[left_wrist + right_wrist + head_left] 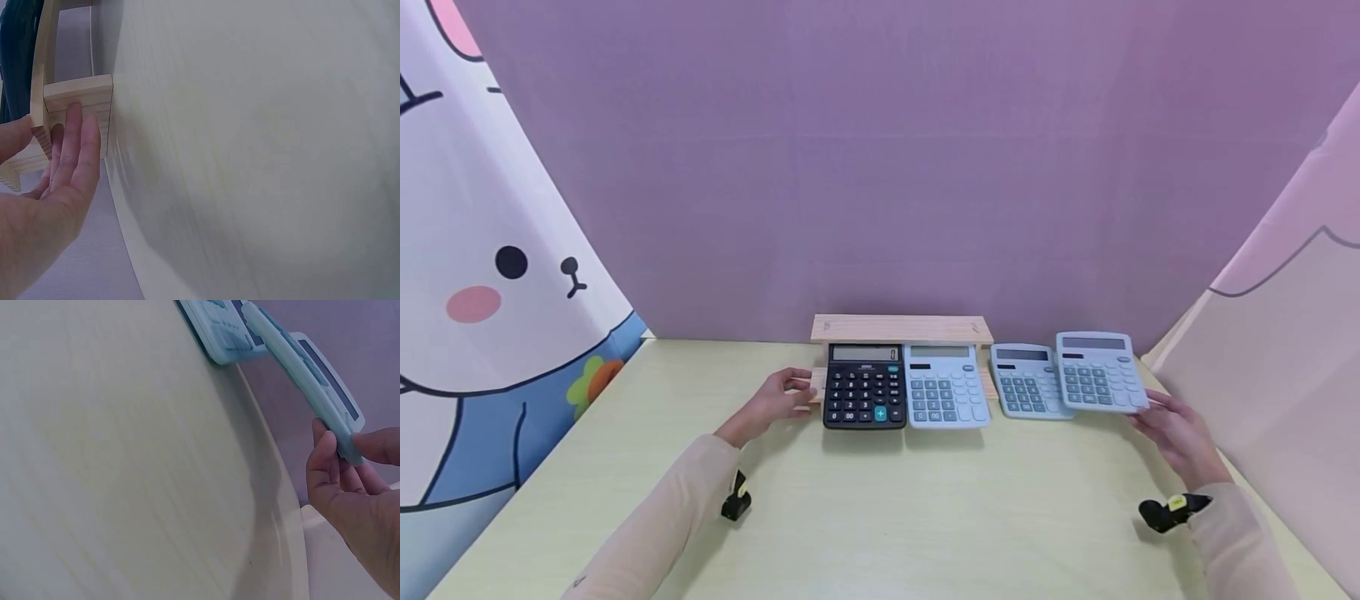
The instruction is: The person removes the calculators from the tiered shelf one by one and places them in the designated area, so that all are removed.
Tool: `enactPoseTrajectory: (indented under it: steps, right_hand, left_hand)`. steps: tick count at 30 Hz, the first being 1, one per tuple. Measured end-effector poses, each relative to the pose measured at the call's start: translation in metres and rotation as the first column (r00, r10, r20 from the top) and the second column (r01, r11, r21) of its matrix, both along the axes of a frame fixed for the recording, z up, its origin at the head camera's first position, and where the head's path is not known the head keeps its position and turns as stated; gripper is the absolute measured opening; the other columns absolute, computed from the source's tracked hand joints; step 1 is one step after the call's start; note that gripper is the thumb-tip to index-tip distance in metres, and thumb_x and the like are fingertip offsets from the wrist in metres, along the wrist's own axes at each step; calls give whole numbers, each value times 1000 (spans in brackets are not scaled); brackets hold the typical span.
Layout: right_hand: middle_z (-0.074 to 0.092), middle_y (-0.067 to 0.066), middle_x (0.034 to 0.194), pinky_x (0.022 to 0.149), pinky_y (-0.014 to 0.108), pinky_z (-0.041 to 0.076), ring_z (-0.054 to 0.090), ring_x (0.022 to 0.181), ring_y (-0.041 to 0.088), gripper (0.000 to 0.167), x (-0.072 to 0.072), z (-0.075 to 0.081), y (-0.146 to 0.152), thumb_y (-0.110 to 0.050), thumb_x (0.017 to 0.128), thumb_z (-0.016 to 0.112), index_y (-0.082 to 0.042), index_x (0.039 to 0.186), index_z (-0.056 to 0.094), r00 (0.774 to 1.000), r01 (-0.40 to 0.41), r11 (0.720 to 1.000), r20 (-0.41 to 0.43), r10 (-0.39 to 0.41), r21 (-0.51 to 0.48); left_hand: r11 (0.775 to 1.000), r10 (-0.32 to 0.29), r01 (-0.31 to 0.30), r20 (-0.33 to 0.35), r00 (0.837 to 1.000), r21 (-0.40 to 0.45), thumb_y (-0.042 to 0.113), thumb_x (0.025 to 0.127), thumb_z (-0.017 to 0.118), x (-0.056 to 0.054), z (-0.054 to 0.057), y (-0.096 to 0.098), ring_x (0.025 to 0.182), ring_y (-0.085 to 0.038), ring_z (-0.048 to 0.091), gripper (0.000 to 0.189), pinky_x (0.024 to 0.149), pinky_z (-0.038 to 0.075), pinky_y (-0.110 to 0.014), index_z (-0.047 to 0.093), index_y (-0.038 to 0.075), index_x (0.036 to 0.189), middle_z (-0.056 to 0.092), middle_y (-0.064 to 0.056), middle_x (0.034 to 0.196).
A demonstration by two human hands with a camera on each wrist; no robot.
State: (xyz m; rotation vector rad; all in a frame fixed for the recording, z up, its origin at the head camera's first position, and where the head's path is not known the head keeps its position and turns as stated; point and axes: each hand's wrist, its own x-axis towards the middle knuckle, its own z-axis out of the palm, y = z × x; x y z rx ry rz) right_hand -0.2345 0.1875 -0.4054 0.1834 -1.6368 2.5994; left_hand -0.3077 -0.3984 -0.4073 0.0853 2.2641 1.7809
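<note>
My left hand (772, 406) holds the left end of a small wooden rack (901, 327), thumb on one side of a slat and fingers beneath, as the left wrist view shows. A black calculator (865, 387) and a light blue calculator (947, 389) lean side by side on the rack. At the right, my right hand (1180, 437) pinches the lower right corner of another light blue calculator (1101, 373), thumb on its face and fingers underneath. That calculator is raised off the table and overlaps a further light blue calculator (1026, 383) lying to the right of the rack.
The pale table (880, 517) runs back to a purple backdrop (910, 167). A cartoon-printed panel (490, 292) stands on the left and a pink and cream panel (1292, 350) on the right. Each wrist carries a black strap mount.
</note>
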Motion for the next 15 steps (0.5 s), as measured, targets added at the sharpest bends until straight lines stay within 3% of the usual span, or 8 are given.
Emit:
enactPoseTrajectory:
  steps: [7,15]
  right_hand:
    - [67,3,87,71,23,59,65,78,14,38,3,1,12,18,87,40,-12,92,64,997,22,999,76,-26,46]
    - [67,2,86,71,21,58,65,78,12,39,2,-1,21,17,88,39,-13,91,64,995,15,997,100,-23,78]
  left_hand:
    - [1000,-6,6,-18,1000,19,3,91,52,2,1,1,95,-22,59,46,87,55,-40,32,-9,131,43,-25,123]
    - [1000,-9,10,-26,1000,26,3,91,53,1,0,0,96,-23,59,47,86,56,-39,32,-9,131,43,-25,122]
